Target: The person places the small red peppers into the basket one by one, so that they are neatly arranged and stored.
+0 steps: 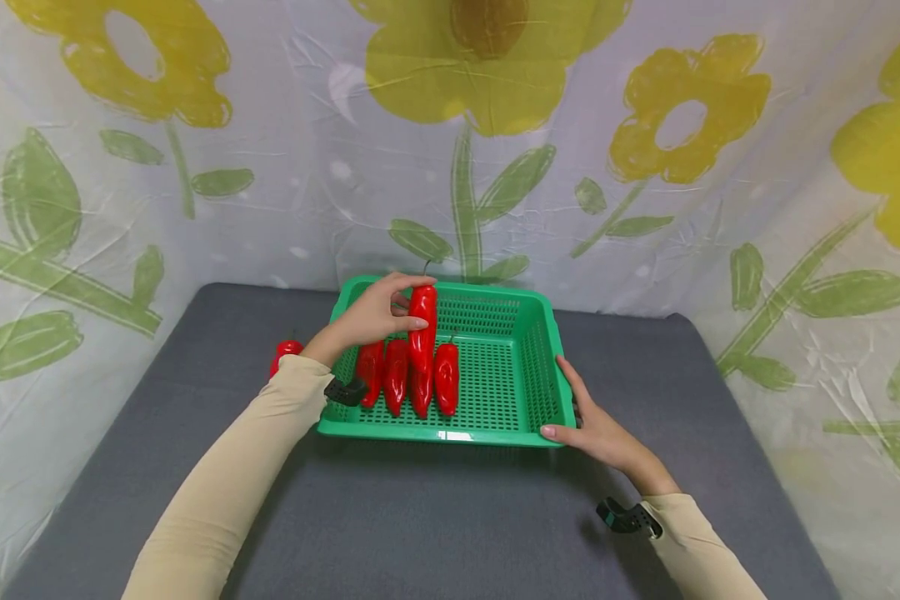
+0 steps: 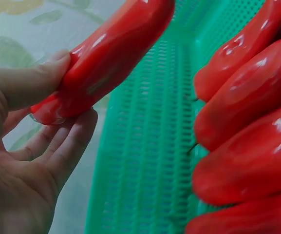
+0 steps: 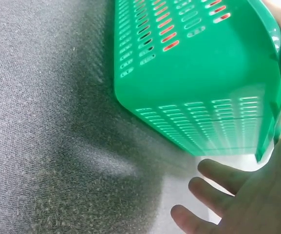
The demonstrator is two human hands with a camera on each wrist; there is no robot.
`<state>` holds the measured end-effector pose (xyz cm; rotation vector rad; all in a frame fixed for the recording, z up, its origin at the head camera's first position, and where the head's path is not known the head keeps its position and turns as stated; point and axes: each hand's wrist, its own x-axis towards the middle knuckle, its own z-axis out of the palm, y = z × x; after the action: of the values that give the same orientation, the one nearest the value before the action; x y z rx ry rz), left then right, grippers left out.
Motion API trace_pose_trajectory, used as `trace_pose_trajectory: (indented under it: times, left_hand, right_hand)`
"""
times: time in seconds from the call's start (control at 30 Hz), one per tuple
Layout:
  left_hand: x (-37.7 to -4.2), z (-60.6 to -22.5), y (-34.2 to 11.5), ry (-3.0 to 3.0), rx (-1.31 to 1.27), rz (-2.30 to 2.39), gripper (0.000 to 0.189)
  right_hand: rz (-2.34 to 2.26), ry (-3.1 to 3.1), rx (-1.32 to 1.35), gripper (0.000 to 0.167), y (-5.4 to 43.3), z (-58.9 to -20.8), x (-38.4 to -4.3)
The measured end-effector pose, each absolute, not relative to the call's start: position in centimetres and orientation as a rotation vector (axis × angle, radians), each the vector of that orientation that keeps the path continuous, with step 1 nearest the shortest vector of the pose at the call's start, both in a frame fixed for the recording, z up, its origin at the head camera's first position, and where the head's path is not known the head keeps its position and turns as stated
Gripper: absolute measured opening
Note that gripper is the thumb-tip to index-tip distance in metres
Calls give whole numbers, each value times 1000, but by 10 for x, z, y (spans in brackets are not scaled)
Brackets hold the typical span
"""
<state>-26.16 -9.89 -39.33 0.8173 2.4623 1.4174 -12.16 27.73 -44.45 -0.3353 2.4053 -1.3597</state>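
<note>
My left hand pinches a long red pepper near its stem end, thumb on one side and fingers on the other. The pepper hangs tip down over the green plastic basket. In the left wrist view this held pepper is raised beside several more red peppers lying side by side in the basket's left half. My right hand holds the basket's front right corner, thumb over the rim and index finger along the side. Its other fingers spread loosely outside the wall.
Another red pepper lies on the grey tabletop left of the basket, partly hidden by my left sleeve. A white curtain with yellow flowers hangs right behind the table and along both sides.
</note>
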Motion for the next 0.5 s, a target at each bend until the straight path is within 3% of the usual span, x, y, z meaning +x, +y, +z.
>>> trace_pose_trajectory:
  times: [0.5]
  left_hand:
    - [-266,-408,-57,2419,737,1471,63]
  right_hand:
    - [-1365,2400,-336,108,278,-445,-121]
